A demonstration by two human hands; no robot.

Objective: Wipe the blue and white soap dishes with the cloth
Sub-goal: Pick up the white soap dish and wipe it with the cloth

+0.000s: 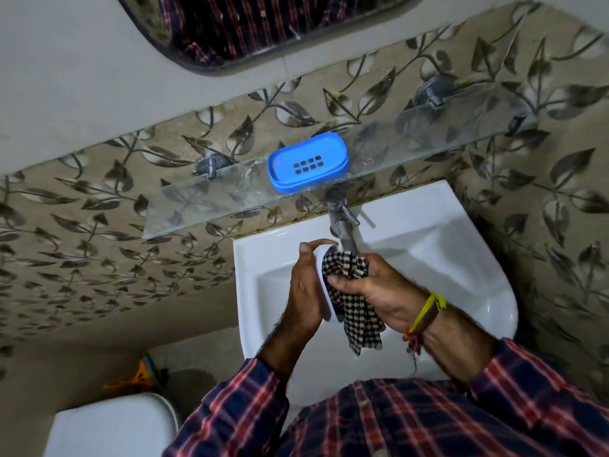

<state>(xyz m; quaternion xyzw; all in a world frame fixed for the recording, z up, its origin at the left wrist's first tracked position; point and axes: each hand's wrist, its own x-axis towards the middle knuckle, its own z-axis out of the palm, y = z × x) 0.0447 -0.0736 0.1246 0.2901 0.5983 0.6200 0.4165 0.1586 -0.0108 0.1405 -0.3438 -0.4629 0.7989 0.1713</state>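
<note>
Hands (342, 285) press checked woven cloth (354, 305) into smooth white soap dish (324, 291).

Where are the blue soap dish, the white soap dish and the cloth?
blue soap dish (308, 163): head view, slotted top face.
white soap dish (324, 291): head view, rim showing between the hands.
cloth (354, 305): head view, checked fold below the right hand's fingers.

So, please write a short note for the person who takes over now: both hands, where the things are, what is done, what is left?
Left hand: holds the white soap dish on edge over the sink.
Right hand: presses the checked cloth against that dish.
Blue soap dish: on the glass shelf, above the tap.
Done: cannot tell if blue is wiped.
Left: finish white, set it down, check blue.
</note>
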